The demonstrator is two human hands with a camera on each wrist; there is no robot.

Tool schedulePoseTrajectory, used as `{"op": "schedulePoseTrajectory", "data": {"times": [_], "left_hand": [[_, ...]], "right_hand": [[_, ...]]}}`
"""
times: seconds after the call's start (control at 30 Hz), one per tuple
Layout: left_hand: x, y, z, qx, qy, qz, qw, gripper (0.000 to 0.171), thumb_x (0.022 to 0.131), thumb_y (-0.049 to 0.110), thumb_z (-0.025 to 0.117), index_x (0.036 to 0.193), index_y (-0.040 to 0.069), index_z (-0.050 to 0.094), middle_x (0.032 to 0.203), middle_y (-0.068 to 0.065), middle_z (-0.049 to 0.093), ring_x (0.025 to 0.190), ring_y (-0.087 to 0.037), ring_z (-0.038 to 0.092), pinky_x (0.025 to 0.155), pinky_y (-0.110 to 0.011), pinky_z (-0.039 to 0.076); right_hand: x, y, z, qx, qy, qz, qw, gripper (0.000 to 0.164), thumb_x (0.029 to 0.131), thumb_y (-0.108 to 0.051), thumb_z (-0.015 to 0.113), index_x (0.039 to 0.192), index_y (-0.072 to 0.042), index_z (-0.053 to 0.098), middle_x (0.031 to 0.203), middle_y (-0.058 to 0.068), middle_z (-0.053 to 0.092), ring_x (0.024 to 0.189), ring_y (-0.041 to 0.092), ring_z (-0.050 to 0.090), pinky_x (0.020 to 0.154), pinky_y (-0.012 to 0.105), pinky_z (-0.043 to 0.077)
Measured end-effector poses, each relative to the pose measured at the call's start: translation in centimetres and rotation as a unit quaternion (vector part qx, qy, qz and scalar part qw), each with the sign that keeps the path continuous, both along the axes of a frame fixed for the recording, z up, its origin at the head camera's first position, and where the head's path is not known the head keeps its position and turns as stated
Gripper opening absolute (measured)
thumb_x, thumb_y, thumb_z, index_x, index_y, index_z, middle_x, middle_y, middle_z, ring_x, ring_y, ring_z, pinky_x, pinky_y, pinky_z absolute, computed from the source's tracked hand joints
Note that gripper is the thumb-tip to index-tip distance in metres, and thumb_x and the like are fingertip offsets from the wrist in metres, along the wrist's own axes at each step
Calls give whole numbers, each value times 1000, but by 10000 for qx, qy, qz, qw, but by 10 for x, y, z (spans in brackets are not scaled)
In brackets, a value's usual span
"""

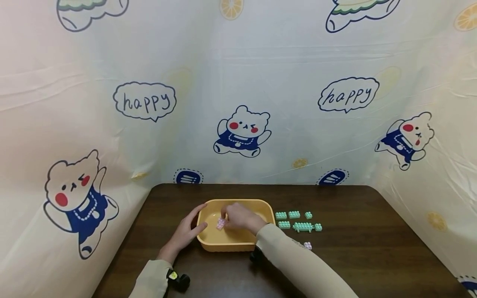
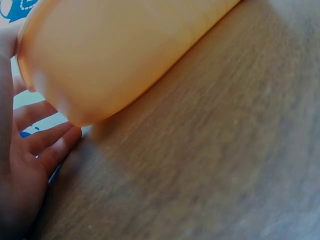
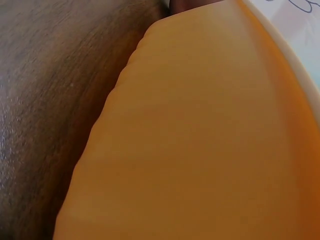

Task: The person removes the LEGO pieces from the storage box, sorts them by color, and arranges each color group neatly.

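Pink brick [image 1: 220,224] sits by our right hand [image 1: 240,215], grip unclear, toward nine o'clock in the bin [image 1: 232,248] our left hand [image 1: 185,229] touches, fingers apart.

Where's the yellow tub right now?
In the head view, the tub sits on the table, just left of the green blocks, with the left hand at its left rim.

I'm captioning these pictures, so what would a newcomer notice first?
The yellow tray stands out on the dark table, the left hand at its left rim, the right hand inside by a studded pink toy. Green bricks lie right of it; cartoon bears decorate the pale sheet behind.
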State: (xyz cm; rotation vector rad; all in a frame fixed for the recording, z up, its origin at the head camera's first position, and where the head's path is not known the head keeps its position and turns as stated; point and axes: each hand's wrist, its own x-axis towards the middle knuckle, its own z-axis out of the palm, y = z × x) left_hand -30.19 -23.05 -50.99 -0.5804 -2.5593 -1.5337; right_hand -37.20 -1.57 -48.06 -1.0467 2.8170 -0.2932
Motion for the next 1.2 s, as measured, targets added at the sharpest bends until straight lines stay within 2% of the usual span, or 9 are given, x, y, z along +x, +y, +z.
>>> {"op": "schedulePoseTrajectory", "data": {"times": [0.17,0.47,0.63,0.8,0.93,1.07,1.2], "left_hand": [[2,0,-2,-23,-47,1,10000,62,95,26,61,149,6,36,152,-20,39,134,-41,43,106,-58,37],[2,2,-3,-100,-107,70,9999,62,95,26,62,148,7,37,151,-18,41,131,-37,48,103,-44,42],[1,2,-2,-38,-102,55,9999,62,95,24,62,148,6,37,151,-18,41,131,-38,48,104,-47,42],[1,1,-2,-6,-113,61,9999,61,96,19,61,149,5,36,151,-20,39,131,-39,47,104,-53,40],[-1,0,-4,-46,-99,59,9999,60,96,18,61,149,5,35,152,-20,39,131,-39,47,104,-48,41],[-9,-3,-16,-8,-28,59,10000,61,96,17,60,150,7,34,152,-20,38,131,-38,48,103,-40,43],[-19,-8,-33,-33,81,138,9999,60,96,19,60,150,13,35,153,-15,38,132,-35,47,104,-41,42]], "right_hand": [[2,-1,-2,-26,-32,-25,10000,16,85,-18,71,100,-17,69,79,-7,63,64,6,54,58,20,45],[6,7,3,-403,-218,-201,9987,13,86,-18,70,99,-16,70,83,-5,64,67,6,54,60,21,45],[6,13,7,-638,-218,-246,9974,12,88,-22,71,98,-17,70,81,-6,62,68,6,54,61,20,45],[6,23,19,-998,-213,-291,9943,13,85,-19,73,98,-17,71,80,-7,62,69,7,54,61,20,45],[9,33,35,-1102,22,-280,9935,15,83,-19,72,99,-18,71,83,-6,65,72,8,55,63,22,45],[14,45,52,-1147,264,-300,9926,16,83,-19,71,99,-20,71,87,-5,67,75,9,56,65,24,46],[20,59,67,-1245,211,-408,9912,16,84,-20,70,99,-22,71,90,-7,67,78,10,57,66,25,48]]}}
